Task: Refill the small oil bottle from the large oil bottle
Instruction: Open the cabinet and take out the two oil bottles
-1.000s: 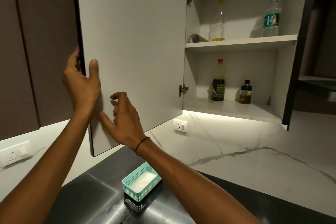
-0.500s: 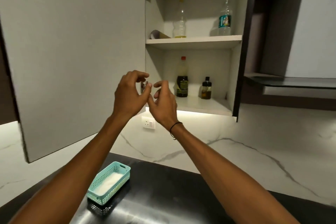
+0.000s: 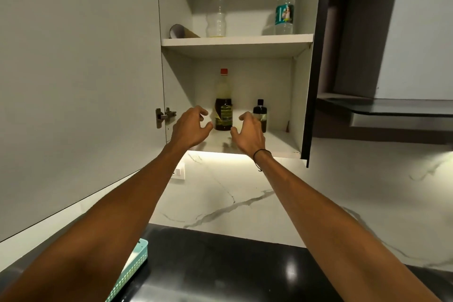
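- Done: white cabinet door (image 3: 81,68) stands open.
- Left hand (image 3: 190,130) and right hand (image 3: 250,133): each grip half-curled, empty.
- Left: tall red-capped dark oil bottle (image 3: 223,105) between the grips and small black-capped dark bottle (image 3: 260,115) just beyond the right grip are ungrasped; pouring is not begun.

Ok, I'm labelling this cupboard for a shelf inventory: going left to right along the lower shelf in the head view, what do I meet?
left hand → large oil bottle with the red cap → right hand, which overlaps the small dark bottle → a small reddish thing in the back corner, too small to tell.
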